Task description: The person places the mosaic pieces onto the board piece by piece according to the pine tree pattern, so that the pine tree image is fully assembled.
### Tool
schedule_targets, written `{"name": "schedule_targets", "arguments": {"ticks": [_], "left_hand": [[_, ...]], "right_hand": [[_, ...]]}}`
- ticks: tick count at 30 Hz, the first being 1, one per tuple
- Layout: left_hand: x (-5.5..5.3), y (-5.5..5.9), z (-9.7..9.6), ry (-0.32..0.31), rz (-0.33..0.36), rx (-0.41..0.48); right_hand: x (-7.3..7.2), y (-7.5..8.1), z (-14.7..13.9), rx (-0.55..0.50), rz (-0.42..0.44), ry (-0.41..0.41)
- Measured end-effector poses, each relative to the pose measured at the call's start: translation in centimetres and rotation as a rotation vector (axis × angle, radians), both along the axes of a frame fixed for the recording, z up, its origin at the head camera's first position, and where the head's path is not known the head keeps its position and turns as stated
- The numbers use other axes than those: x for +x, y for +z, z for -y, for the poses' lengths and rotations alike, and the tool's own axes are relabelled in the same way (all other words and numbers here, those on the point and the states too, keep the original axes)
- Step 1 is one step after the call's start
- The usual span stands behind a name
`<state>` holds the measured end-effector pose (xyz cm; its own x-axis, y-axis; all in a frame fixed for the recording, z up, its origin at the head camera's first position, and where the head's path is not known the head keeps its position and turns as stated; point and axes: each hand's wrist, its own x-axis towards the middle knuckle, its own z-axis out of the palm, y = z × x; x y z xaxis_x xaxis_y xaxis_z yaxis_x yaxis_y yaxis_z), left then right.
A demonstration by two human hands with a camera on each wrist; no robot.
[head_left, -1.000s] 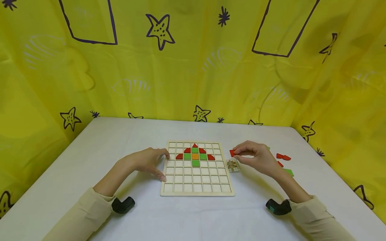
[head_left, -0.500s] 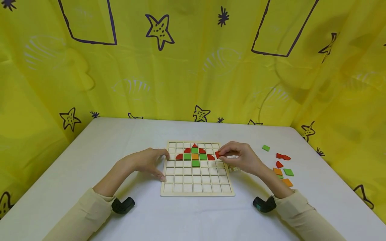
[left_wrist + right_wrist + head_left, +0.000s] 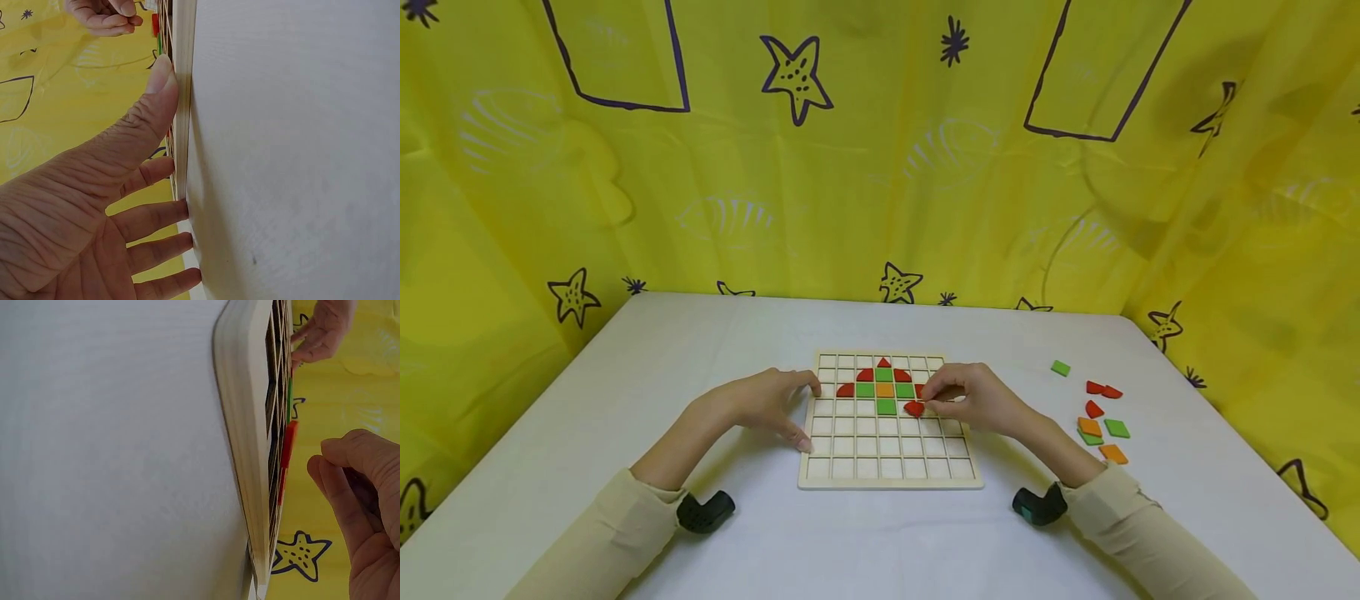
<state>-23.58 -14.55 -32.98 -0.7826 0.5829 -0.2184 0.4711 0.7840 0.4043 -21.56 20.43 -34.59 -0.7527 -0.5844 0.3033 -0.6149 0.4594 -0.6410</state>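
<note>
Wooden board [image 3: 242,412] stood nearly edge-on, its pale thick side facing the camera, gridded face seen at a slant. Right hand [image 3: 355,515] was at the lower right, thumb and fingertips drawn together, a gap between them and the red piece [image 3: 289,444] on the grid. Green sliver [image 3: 289,400] showed beyond. Left hand [image 3: 328,331] lay at the far edge. Behind: yellow cloth [image 3: 372,394], dark-outlined star [image 3: 302,555]. White tabletop [image 3: 112,450] filled the left.

Left fingers [image 3: 153,217] spread; right fingers [image 3: 342,501] curled
</note>
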Motion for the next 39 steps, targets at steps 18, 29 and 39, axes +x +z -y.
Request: {"name": "schedule_targets", "arguments": {"ticks": [18, 29, 39], "left_hand": [[-0.1, 0.0, -0.2, 0.003, -0.004, -0.005], [-0.1, 0.1, -0.2, -0.01, -0.01, 0.004], [0.0, 0.0, 0.0, -0.002, -0.003, 0.005]], "right_hand": [[-0.4, 0.3, 0.9, 0.223, -0.035, 0.024], [-0.6, 0.7, 2.3, 0.298, -0.081, 0.017], [-0.6, 0.6, 3.0, 0.302, -0.08, 0.022]]}}
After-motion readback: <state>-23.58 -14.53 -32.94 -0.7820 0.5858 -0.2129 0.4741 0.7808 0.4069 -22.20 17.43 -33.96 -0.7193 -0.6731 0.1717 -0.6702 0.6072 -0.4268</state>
